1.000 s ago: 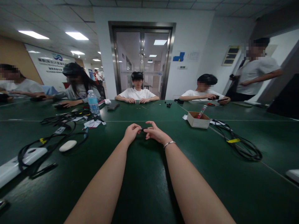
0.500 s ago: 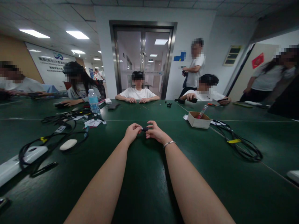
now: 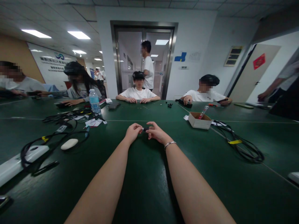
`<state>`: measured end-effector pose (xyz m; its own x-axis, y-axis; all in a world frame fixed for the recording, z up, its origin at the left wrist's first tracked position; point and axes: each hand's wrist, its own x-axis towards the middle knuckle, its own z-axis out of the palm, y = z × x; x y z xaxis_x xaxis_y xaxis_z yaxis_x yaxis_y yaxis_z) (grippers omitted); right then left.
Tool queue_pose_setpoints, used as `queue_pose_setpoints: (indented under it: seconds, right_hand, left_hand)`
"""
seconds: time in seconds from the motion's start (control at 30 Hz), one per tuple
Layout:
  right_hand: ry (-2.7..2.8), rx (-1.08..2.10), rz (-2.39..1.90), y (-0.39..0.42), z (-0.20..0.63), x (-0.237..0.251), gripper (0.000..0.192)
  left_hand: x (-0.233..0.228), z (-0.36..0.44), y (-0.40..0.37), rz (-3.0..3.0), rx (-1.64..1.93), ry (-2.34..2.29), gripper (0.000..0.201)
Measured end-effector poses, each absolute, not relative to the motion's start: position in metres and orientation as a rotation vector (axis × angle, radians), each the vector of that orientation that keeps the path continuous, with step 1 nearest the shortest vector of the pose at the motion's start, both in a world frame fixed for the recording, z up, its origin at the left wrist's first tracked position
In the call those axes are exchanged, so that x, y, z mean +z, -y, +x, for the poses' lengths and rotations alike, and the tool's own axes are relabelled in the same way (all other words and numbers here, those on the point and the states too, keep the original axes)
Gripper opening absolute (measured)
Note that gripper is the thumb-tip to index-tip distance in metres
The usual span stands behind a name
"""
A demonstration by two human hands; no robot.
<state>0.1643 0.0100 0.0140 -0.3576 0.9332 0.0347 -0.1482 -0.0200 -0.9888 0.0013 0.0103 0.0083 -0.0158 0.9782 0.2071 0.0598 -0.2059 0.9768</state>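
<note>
In the middle of the head view, a small black piece with a silvery end [image 3: 145, 128] is held between my two hands, just above the green table [image 3: 144, 174]. Its exact kind is too small to make out. The thumb and fingertips of my left hand [image 3: 133, 133] pinch its silvery left end. From the right, the fingers of my right hand [image 3: 157, 132] close around the black part, with the index finger arched above it. A silver bangle [image 3: 170, 145] circles my right wrist.
Black cables [image 3: 58, 130], a white rounded object [image 3: 69, 144] and a water bottle [image 3: 94, 102] are on the left. To the right are an open cardboard box [image 3: 200, 122] and a coiled cable [image 3: 247, 149]. Several people sit around the table's far side.
My hands hold the black piece in nearly the same pose. The standing person behind the table has moved left, to in front of the glass door. The seated person at right has lowered a hand.
</note>
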Motion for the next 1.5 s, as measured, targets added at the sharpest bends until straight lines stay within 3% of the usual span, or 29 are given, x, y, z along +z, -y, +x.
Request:
queue_pose_setpoints:
  seconds: [0.07, 0.23, 0.33, 0.47, 0.6, 0.73, 0.87, 1.0, 1.17, 1.3, 1.43, 1.5]
  right_hand:
    - [1.345, 1.557, -0.848, -0.0092, 0.1649, 0.0147, 0.05]
    - [1.301, 1.591, -0.896, -0.009, 0.1652, 0.0152, 0.028]
    - [1.285, 1.591, -0.84, -0.0088, 0.1655, 0.0152, 0.04]
    - [1.258, 1.621, -0.876, -0.0081, 0.1653, 0.0159, 0.027]
    - [1.259, 1.604, -0.842, -0.0075, 0.1648, 0.0165, 0.035]
    - [1.257, 1.608, -0.886, -0.0073, 0.165, 0.0168, 0.024]
    - [1.272, 1.602, -0.829, -0.0072, 0.1654, 0.0171, 0.035]
    - [1.271, 1.623, -0.917, -0.0078, 0.1644, 0.0168, 0.018]
    - [1.26, 1.608, -0.834, -0.0085, 0.1647, 0.0152, 0.035]
    - [1.249, 1.628, -0.878, -0.008, 0.1653, 0.0154, 0.023]
    - [1.258, 1.614, -0.849, -0.0075, 0.1645, 0.0163, 0.031]
    - [1.271, 1.593, -0.905, -0.0082, 0.1638, 0.0162, 0.021]
  left_hand:
    - [0.0091, 0.0011, -0.0096, 1.401, 1.349, -1.174, 0.005]
    - [0.0116, 0.0013, -0.0073, 1.4, 1.337, -1.201, 0.004]
    - [0.0125, 0.0017, -0.0065, 1.401, 1.334, -1.2, 0.003]
    - [0.0128, 0.0023, -0.0068, 1.394, 1.33, -1.217, 0.004]
    - [0.0109, 0.002, -0.0086, 1.4, 1.325, -1.232, 0.005]
    - [0.0083, 0.0009, -0.01, 1.417, 1.336, -1.194, 0.006]
    - [0.0088, 0.0011, -0.0092, 1.416, 1.345, -1.182, 0.005]
    - [0.0094, 0.0015, -0.0088, 1.405, 1.34, -1.198, 0.004]
    - [0.0068, 0.0005, -0.0106, 1.424, 1.335, -1.194, 0.006]
    - [0.0049, -0.0004, -0.012, 1.427, 1.339, -1.18, 0.007]
    - [0.005, 0.0, -0.0124, 1.424, 1.352, -1.173, 0.008]
    - [0.0053, 0.0005, -0.0123, 1.409, 1.357, -1.179, 0.008]
